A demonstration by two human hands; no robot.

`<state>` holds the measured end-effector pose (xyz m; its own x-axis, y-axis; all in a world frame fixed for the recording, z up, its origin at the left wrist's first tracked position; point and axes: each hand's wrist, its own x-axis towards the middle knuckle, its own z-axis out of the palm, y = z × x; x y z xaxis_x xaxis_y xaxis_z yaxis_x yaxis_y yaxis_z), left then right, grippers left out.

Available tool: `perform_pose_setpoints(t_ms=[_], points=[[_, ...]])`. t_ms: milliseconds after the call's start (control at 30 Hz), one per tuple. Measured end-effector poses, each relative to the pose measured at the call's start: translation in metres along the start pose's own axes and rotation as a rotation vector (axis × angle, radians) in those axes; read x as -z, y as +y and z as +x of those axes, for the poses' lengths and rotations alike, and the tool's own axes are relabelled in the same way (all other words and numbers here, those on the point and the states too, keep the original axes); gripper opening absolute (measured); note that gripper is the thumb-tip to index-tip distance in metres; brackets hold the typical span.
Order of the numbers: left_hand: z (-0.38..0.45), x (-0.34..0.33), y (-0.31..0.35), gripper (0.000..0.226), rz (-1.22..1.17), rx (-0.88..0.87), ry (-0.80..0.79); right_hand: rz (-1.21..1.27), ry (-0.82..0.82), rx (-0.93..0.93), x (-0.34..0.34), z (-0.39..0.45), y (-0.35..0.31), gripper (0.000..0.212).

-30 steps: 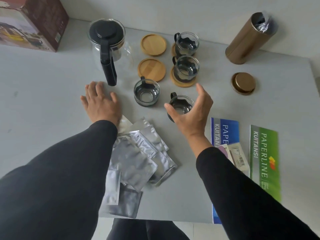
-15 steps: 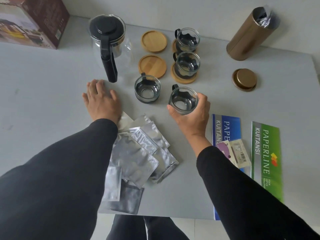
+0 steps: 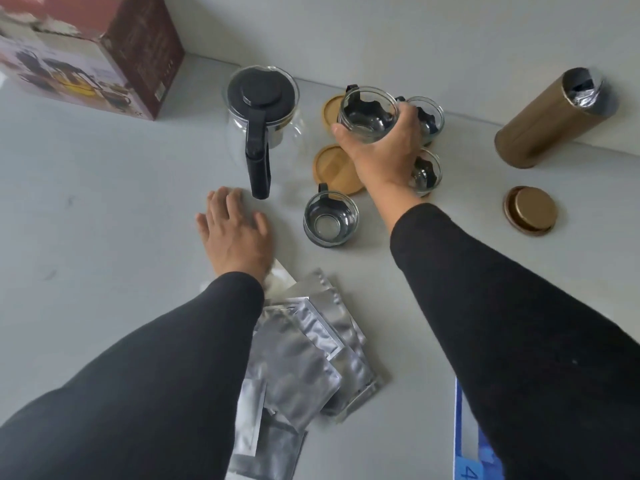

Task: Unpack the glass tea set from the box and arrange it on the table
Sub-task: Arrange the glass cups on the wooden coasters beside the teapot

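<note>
Here the right hand (image 3: 384, 150) reaches toward twelve o'clock, its fingers (image 3: 410, 121) and thumb curled round a glass cup (image 3: 367, 114) with a black holder, held above the far wooden coaster (image 3: 331, 110), which shows only as a sliver at the cup's nine o'clock side. Whether the cup touches that coaster cannot be told. Just at its three o'clock stands a second cup (image 3: 429, 119), partly hidden by the hand, and a third cup (image 3: 425, 173) sits nearer, at the wrist's three o'clock. A near coaster (image 3: 334, 168) lies bare at the wrist's nine o'clock. A fourth cup (image 3: 330, 220) stands on the grey bench (image 3: 104, 209) itself, at six o'clock from that coaster.

The glass teapot (image 3: 263, 112) with black lid and handle stands at nine o'clock from the coasters. The left hand (image 3: 235, 233) rests flat on the bench, fingers straight and slightly spread, holding nothing, just at six o'clock from the teapot handle's tip. The printed box (image 3: 86, 57) sits at the bench's ten o'clock corner.

A heap of silver foil sachets (image 3: 304, 358) lies between the two black sleeves. At two o'clock a gold canister (image 3: 550, 123) stands open, its gold lid (image 3: 531, 209) lying apart at its six o'clock. A blue booklet (image 3: 467, 445) peeks out beside the right sleeve.
</note>
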<state>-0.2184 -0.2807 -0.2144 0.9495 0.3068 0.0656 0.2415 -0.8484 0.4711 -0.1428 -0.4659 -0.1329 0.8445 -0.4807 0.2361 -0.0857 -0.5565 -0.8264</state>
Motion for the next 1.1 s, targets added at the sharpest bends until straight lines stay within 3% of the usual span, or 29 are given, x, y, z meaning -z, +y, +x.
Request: perform_pose_setpoints(t_ms=[567,867,1100], points=[[0.002,0.002,0.005,0.052,0.055,0.072,-0.075,-0.113,-0.118,-0.130,-0.062,0.056,0.022,0.084],[0.003,0.002,0.005,0.051,0.056,0.071,-0.074,-0.078,-0.180,-0.112,-0.058,0.051,0.024,0.105],[0.005,0.005,0.005,0.048,0.027,0.055,-0.050,0.127,0.052,0.079,-0.026,-0.003,-0.005,0.089]])
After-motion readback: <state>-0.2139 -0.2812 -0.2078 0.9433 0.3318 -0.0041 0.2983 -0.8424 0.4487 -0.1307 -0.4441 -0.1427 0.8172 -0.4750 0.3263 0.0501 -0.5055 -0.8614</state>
